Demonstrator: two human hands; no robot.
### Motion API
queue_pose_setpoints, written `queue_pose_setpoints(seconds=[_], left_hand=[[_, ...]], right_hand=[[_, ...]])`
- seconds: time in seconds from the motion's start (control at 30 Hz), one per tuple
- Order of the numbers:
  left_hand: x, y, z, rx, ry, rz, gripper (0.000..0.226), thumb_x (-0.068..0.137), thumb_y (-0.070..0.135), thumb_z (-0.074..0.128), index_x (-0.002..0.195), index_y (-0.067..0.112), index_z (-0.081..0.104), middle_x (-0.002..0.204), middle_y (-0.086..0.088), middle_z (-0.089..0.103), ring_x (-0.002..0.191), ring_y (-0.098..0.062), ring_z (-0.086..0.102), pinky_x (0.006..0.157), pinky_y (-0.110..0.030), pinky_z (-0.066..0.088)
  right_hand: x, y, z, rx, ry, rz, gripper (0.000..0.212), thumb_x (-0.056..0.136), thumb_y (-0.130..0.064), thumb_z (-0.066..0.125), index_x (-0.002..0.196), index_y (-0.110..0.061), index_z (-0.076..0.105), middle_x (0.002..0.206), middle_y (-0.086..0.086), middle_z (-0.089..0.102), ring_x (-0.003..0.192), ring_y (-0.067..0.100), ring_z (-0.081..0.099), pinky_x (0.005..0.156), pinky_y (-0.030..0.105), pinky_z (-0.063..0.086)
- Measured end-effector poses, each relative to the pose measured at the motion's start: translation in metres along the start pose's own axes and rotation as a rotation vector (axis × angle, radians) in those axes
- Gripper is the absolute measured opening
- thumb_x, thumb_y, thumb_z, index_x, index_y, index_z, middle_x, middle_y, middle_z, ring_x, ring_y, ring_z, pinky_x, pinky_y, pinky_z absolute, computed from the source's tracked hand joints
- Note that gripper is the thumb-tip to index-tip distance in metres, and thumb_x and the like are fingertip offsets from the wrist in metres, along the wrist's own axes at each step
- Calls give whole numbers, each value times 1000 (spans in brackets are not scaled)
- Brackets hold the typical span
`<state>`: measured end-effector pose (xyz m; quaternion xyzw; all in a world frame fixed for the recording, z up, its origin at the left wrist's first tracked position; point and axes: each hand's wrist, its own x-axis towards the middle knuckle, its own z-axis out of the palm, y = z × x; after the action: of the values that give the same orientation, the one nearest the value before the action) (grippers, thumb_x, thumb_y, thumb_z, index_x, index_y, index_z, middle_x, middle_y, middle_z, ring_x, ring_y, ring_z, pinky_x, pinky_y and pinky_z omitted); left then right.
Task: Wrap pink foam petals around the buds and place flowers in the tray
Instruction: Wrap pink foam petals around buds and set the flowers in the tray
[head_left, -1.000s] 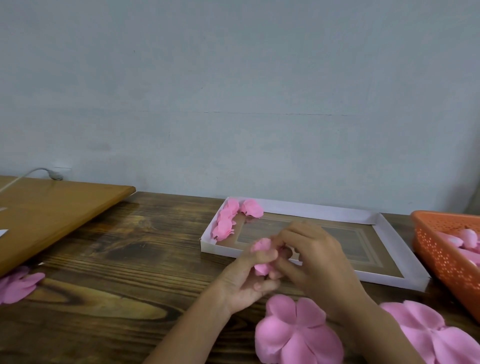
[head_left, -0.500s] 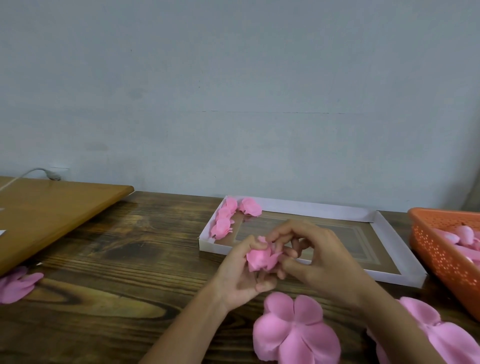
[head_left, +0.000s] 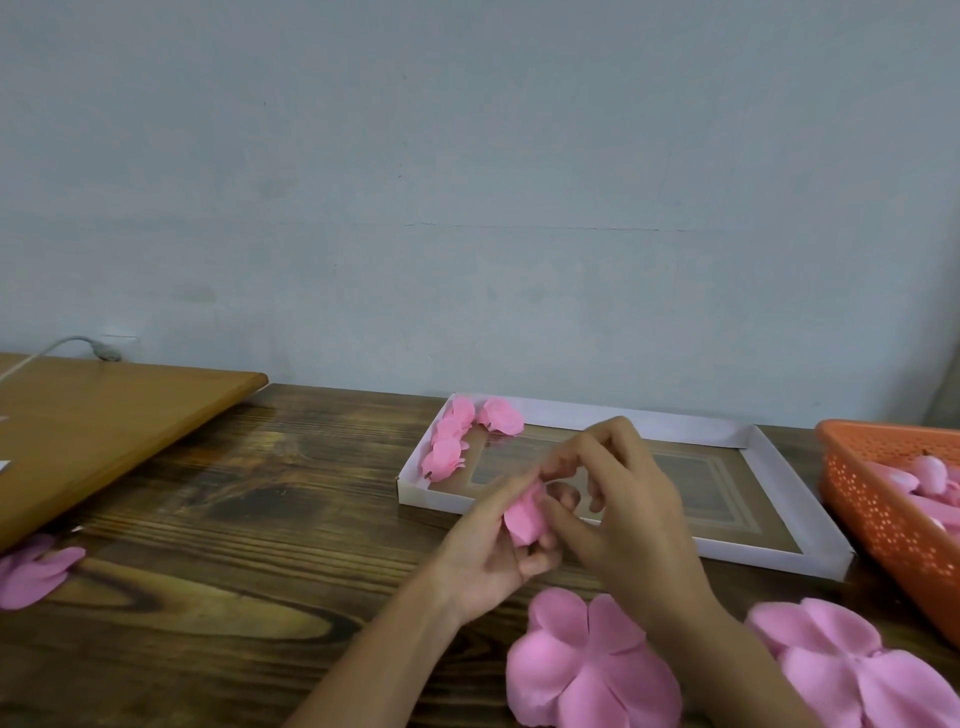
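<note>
On the table (head_left: 234, 545) the tray (head_left: 769, 555) lies straight ahead of me, with finished flowers (head_left: 448, 457) in its far left corner. Before its near wall my left hand (head_left: 483, 556) and right hand (head_left: 623, 519) pinch one flower (head_left: 524, 514) between them. The basket (head_left: 872, 509) sits just right of the tray. Nearest me lies a petal sheet (head_left: 587, 670), with a second petal sheet (head_left: 857, 670) to its right. A board (head_left: 104, 431) lies far left, a cable (head_left: 67, 343) at its far edge and loose petals (head_left: 31, 571) at its near edge.
</note>
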<state>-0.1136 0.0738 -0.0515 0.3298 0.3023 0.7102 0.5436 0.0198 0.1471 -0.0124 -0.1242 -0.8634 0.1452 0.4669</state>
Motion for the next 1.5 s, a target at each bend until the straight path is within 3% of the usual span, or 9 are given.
queue_pose_setpoints(seconds=[0.13, 0.27, 0.47, 0.67, 0.8, 1.03, 1.2, 1.3, 1.5], left_hand=[[0, 1, 5, 29, 48, 113, 39, 69, 29, 99, 89, 16, 68, 73, -4, 49, 47, -4, 44, 36, -15, 34], [3, 5, 5, -66, 197, 213, 61, 65, 23, 100, 100, 12, 51, 60, 2, 46, 43, -5, 42, 37, -16, 35], [1, 7, 13, -145, 272, 201, 40, 72, 24, 87, 83, 22, 48, 68, 0, 51, 58, -15, 59, 51, -30, 53], [-1, 4, 21, -69, 236, 228, 59, 62, 38, 91, 107, 11, 64, 97, -9, 73, 77, -18, 72, 60, -28, 58], [-3, 5, 21, -2, 119, 227, 66, 63, 43, 98, 112, 7, 72, 135, -20, 67, 110, -24, 70, 85, -34, 51], [-6, 6, 22, 200, 152, 159, 46, 73, 63, 85, 89, 21, 79, 125, -16, 74, 75, -13, 73, 49, -20, 48], [6, 3, 8, 338, 522, 422, 18, 82, 23, 79, 69, 16, 69, 67, -6, 66, 73, -28, 66, 75, -42, 53], [10, -3, -1, 629, 642, 530, 27, 86, 10, 80, 66, 10, 62, 56, -17, 56, 52, -20, 54, 51, -36, 42], [15, -11, -1, 556, 565, 539, 22, 76, 6, 69, 68, -7, 53, 68, -13, 47, 73, -28, 45, 70, -37, 44]], right_hand=[[-5, -6, 6, -56, 101, 70, 35, 76, -17, 83, 81, -29, 51, 79, -14, 47, 70, 8, 47, 57, 15, 33], [-2, -8, 7, 216, 78, 251, 23, 87, -29, 77, 86, -36, 55, 85, -14, 60, 73, 12, 58, 60, 28, 49], [-13, -19, 22, 212, -102, 243, 26, 81, -29, 84, 99, -34, 66, 93, -16, 67, 88, 6, 67, 74, 36, 58], [-14, -22, 30, 245, -9, 318, 28, 80, -23, 85, 102, -28, 69, 86, -17, 74, 77, 5, 72, 71, 32, 60], [-4, -13, 23, 705, -54, 506, 7, 89, -29, 75, 92, -22, 76, 81, -2, 78, 74, 10, 73, 67, 23, 58], [2, -14, 27, 1021, -361, 899, 27, 92, -24, 65, 70, -20, 79, 71, 6, 68, 59, 13, 61, 54, 24, 49], [1, 9, -4, -102, -93, 300, 11, 94, -28, 66, 87, -36, 64, 75, -17, 67, 69, 4, 63, 59, 25, 45], [4, 3, -10, 172, -60, 171, 15, 95, -25, 68, 106, -36, 67, 100, -19, 65, 89, 5, 63, 69, 22, 51], [-3, -3, 2, -9, -167, -165, 29, 91, -27, 76, 119, -34, 73, 119, -18, 64, 109, 7, 59, 87, 24, 50]])
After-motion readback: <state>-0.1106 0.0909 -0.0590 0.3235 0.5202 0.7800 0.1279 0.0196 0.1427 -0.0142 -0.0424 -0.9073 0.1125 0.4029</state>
